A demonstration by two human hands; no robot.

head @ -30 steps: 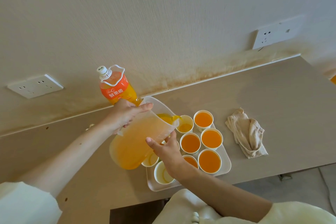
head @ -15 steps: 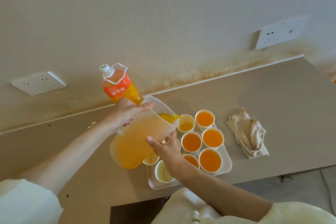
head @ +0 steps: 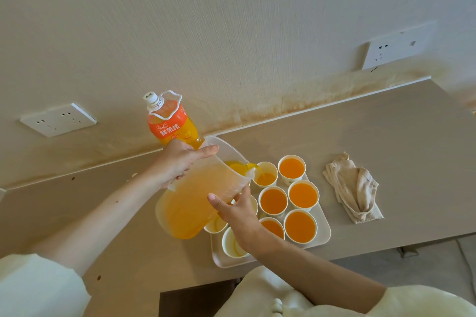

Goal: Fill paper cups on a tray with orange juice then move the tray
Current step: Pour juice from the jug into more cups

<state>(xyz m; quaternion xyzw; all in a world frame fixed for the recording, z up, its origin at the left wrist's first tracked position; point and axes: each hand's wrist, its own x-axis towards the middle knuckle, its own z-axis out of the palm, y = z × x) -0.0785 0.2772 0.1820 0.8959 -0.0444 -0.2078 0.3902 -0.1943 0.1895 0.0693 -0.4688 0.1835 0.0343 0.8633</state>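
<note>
The left hand is gripping the tilted juice pitcher near its rim while the right hand is clasping its side, pouring into a back paper cup on the tray; the near cups likely come next.

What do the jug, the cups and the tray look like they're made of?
The jug looks like frosted, see-through plastic: the juice shows cloudy through its wall. The cups seem to be white paper, matte with thin rims. The tray is probably smooth pale plastic, judging by its rounded rim.
</note>
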